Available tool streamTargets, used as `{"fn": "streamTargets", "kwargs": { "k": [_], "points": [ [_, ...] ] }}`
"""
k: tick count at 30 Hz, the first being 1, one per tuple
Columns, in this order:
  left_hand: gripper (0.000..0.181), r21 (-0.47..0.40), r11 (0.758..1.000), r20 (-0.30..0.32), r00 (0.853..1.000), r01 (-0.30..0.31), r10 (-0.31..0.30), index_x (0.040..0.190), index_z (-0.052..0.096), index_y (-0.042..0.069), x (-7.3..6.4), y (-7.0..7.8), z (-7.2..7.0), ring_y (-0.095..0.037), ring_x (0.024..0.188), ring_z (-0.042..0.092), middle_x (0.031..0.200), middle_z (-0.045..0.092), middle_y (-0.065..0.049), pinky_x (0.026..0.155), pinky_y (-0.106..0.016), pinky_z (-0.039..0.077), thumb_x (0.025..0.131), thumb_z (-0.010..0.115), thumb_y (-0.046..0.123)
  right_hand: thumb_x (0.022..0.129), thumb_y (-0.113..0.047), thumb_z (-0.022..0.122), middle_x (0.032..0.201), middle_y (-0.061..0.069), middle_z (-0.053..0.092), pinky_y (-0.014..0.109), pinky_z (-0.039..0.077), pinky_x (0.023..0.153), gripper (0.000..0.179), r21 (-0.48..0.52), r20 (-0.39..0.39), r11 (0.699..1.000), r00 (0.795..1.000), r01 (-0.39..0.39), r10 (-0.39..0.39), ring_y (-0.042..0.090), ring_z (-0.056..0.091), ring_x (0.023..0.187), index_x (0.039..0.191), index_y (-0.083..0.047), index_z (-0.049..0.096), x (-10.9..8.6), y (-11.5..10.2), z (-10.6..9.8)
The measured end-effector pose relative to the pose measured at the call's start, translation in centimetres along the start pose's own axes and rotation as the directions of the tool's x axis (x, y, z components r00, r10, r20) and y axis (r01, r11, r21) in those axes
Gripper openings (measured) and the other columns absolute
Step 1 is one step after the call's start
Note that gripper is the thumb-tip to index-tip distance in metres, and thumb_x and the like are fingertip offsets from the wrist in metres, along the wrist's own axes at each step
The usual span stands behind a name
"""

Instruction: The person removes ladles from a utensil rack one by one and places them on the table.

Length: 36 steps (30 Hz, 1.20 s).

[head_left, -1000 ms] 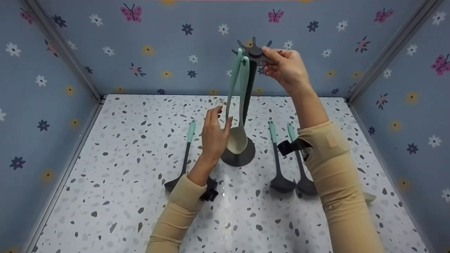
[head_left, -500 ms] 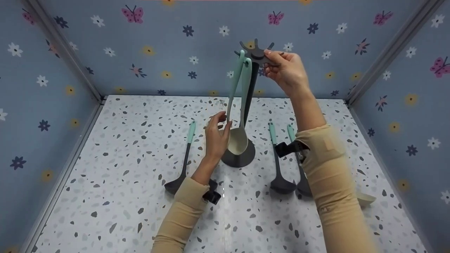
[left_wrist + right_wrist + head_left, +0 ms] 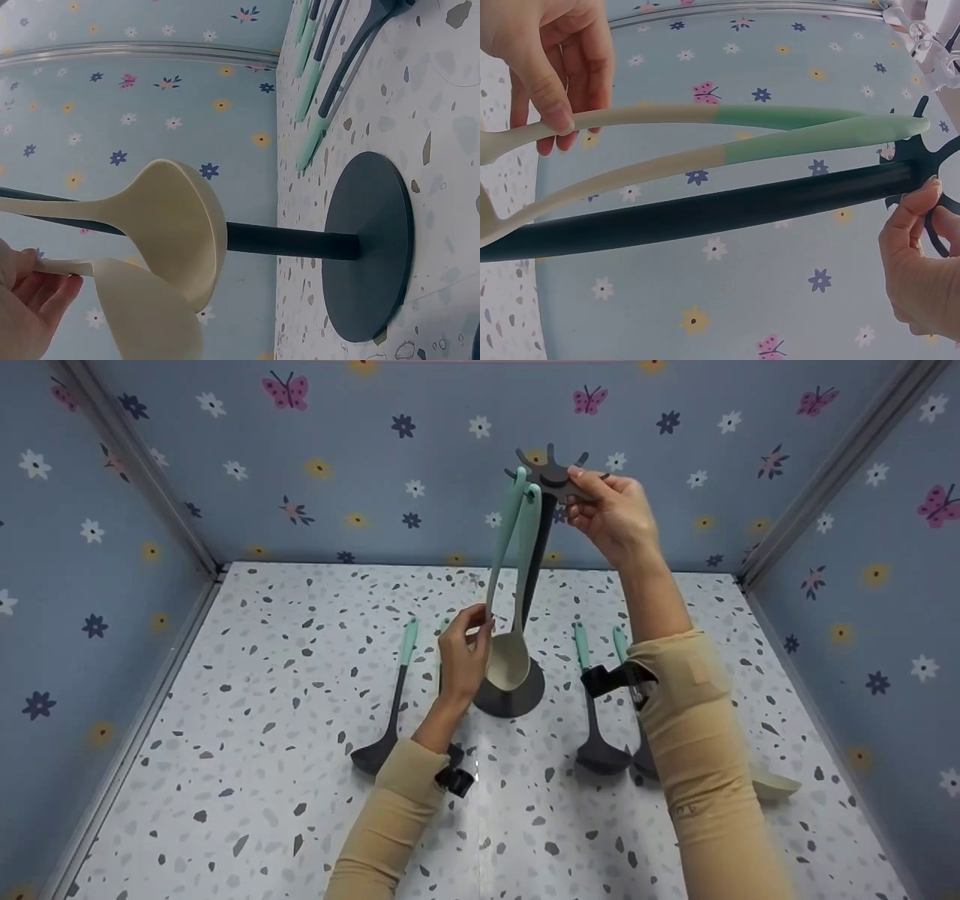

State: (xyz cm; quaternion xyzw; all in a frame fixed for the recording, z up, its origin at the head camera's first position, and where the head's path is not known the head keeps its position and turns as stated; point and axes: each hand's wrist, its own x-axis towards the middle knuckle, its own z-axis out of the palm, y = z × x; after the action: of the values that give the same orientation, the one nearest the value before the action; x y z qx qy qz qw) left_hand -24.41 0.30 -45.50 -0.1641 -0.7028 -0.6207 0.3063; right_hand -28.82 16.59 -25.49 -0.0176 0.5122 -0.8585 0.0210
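My left hand (image 3: 461, 664) pinches the thin cream neck of a ladle (image 3: 150, 315) between thumb and fingers. This ladle's mint handle (image 3: 507, 521) reaches up to the dark utensil stand (image 3: 510, 703). Beside it, a second cream ladle (image 3: 508, 664) with a mint handle hangs from the stand, bowl downward in front of the pole (image 3: 292, 241). Up at the top, my right hand (image 3: 621, 517) grips one arm of the stand's hook rack (image 3: 551, 480). In the head view the held ladle's bowl is mostly hidden behind the left hand and the other ladle.
A dark ladle (image 3: 375, 754) lies on the speckled table left of the stand; another utensil is mostly covered by my left arm. Two dark ladles, one of them (image 3: 604, 757) nearer the stand, and a cream utensil (image 3: 776, 787) lie right, partly under the right arm. Patterned walls (image 3: 337, 450) enclose the table.
My left hand has moved slightly down and right, its fingers closing from spread to a pinch on the ladle's neck. The stand's top has shifted slightly right; my right hand keeps its grip.
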Motion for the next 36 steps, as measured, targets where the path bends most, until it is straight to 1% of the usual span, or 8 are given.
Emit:
{"fn": "streamTargets", "kwargs": {
  "k": [4, 9, 12, 18, 23, 29, 36],
  "points": [
    [0.02, -0.012, 0.999, -0.02, 0.999, -0.03, 0.029, 0.103, 0.059, -0.007, 0.0, -0.1, 0.1, -0.029, 0.084, 0.06, 0.091, 0.061, -0.018, 0.068, -0.023, 0.052, 0.083, 0.056, -0.006, 0.085, -0.003, 0.058, 0.063, 0.014, 0.056, 0.021, 0.043, 0.042, 0.013, 0.019, -0.001, 1.0, 1.0, -0.004, 0.004, 0.016, 0.048, 0.044, 0.085, 0.01, 0.059, 0.0, 0.0, 0.0],
    [0.019, 0.01, 0.998, -0.043, 0.997, -0.063, 0.063, 0.101, 0.061, -0.007, -0.1, -0.2, 0.0, -0.024, 0.082, 0.061, 0.088, 0.062, -0.015, 0.065, -0.022, 0.052, 0.083, 0.057, -0.004, 0.086, -0.002, 0.057, 0.063, 0.014, 0.056, 0.022, 0.043, 0.043, 0.012, 0.034, 0.0, 0.999, 1.0, -0.001, 0.001, 0.017, 0.047, 0.044, 0.085, 0.01, 0.059, 0.0, 0.1, 0.1],
    [0.018, 0.021, 0.998, -0.048, 0.997, -0.066, 0.067, 0.101, 0.061, -0.007, -0.1, -0.1, 0.0, -0.021, 0.082, 0.061, 0.087, 0.062, -0.014, 0.064, -0.023, 0.052, 0.084, 0.058, -0.001, 0.086, -0.002, 0.057, 0.062, 0.014, 0.056, 0.022, 0.043, 0.043, 0.012, 0.034, -0.001, 0.999, 1.0, 0.002, -0.002, 0.017, 0.047, 0.044, 0.085, 0.01, 0.059, 0.1, 0.1, 0.1],
    [0.019, 0.009, 0.997, -0.052, 0.996, -0.078, 0.078, 0.101, 0.061, -0.009, -0.1, 0.0, -0.2, -0.025, 0.081, 0.061, 0.087, 0.062, -0.018, 0.061, -0.029, 0.053, 0.084, 0.058, -0.002, 0.085, -0.002, 0.057, 0.064, 0.014, 0.057, 0.022, 0.044, 0.043, 0.012, 0.036, -0.002, 0.999, 1.0, 0.005, -0.005, 0.017, 0.048, 0.044, 0.085, 0.01, 0.059, 0.1, 0.1, 0.0],
    [0.019, 0.018, 0.997, -0.053, 0.996, -0.074, 0.075, 0.102, 0.06, -0.009, 0.0, 0.0, -0.2, -0.023, 0.082, 0.061, 0.088, 0.062, -0.018, 0.063, -0.026, 0.053, 0.085, 0.057, -0.001, 0.086, -0.001, 0.056, 0.065, 0.014, 0.056, 0.022, 0.043, 0.042, 0.011, 0.038, 0.006, 0.999, 1.0, 0.019, -0.019, 0.017, 0.047, 0.045, 0.085, 0.01, 0.058, 0.0, 0.2, 0.0],
    [0.018, 0.032, 0.995, -0.068, 0.993, -0.093, 0.095, 0.101, 0.061, -0.007, 0.3, 0.0, -0.4, -0.021, 0.082, 0.06, 0.086, 0.061, -0.015, 0.063, -0.024, 0.053, 0.085, 0.057, 0.0, 0.085, -0.002, 0.058, 0.066, 0.014, 0.056, 0.023, 0.044, 0.044, 0.012, 0.028, 0.001, 0.999, 1.0, 0.016, -0.016, 0.017, 0.048, 0.046, 0.086, 0.01, 0.058, 0.0, 0.2, 0.0],
    [0.018, 0.049, 0.993, -0.085, 0.99, -0.109, 0.113, 0.1, 0.061, -0.008, 0.9, 0.3, -1.1, -0.02, 0.081, 0.06, 0.086, 0.061, -0.015, 0.061, -0.025, 0.053, 0.083, 0.059, -0.002, 0.084, -0.003, 0.06, 0.066, 0.014, 0.056, 0.023, 0.045, 0.045, 0.012, 0.022, -0.015, 1.0, 1.0, -0.001, 0.001, 0.017, 0.047, 0.047, 0.085, 0.009, 0.059, 0.0, 0.1, 0.0]
  ]
}}
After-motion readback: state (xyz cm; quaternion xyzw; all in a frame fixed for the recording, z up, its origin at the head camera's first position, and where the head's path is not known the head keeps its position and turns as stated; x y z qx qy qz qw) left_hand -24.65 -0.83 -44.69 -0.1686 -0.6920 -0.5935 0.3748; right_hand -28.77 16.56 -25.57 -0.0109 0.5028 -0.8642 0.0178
